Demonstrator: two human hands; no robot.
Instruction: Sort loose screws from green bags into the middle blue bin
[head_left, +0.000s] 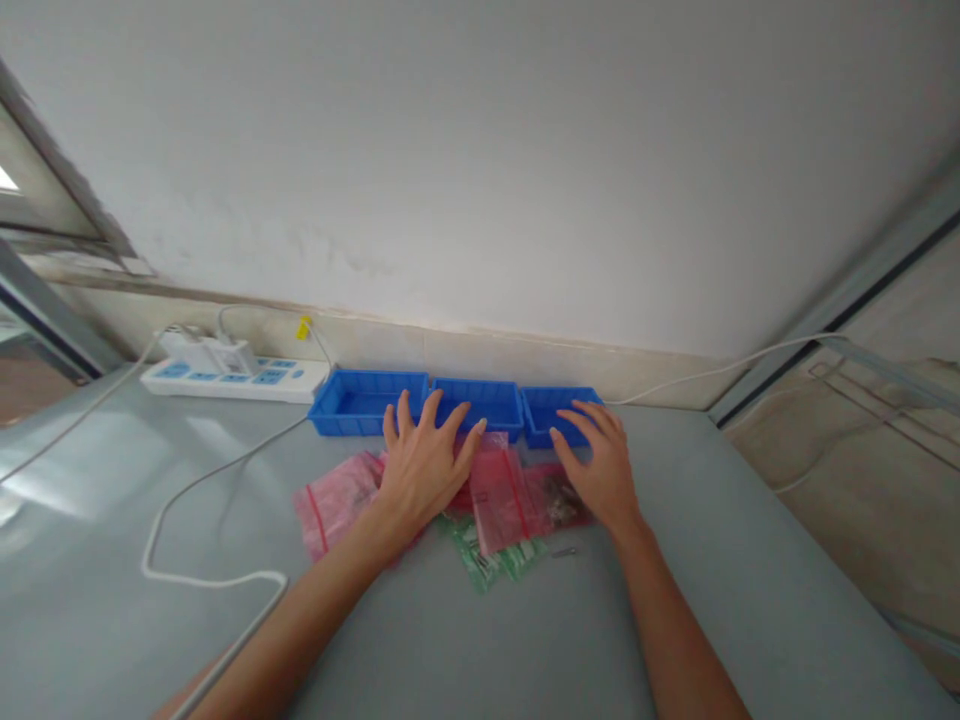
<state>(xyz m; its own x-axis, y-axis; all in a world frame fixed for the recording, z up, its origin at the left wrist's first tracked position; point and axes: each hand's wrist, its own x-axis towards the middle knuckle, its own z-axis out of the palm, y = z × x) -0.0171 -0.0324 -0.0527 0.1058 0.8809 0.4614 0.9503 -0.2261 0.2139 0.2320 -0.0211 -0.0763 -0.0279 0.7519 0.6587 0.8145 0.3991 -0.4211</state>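
Observation:
My left hand [422, 462] has its fingers spread, over pink plastic bags and in front of the middle blue tray [478, 393]. My right hand [600, 465] is also open, its fingertips by the front of the right blue tray [551, 400]. Between the hands lies a pink zip bag [499, 500]. A darker reddish bag with small metal parts [559, 498] rests by my right palm. Green bags [487, 560] lie in front, partly covered. Another pink bag [334, 500] shows left of my left wrist. A small metal piece [565, 552] lies on the table.
The left blue tray [367, 400] completes a row along the wall. A white power strip [232, 380] with plugged-in adapters stands at the back left. Its white cable [202, 578] loops across the grey table [465, 660] toward my left forearm. Metal posts [832, 320] flank the table.

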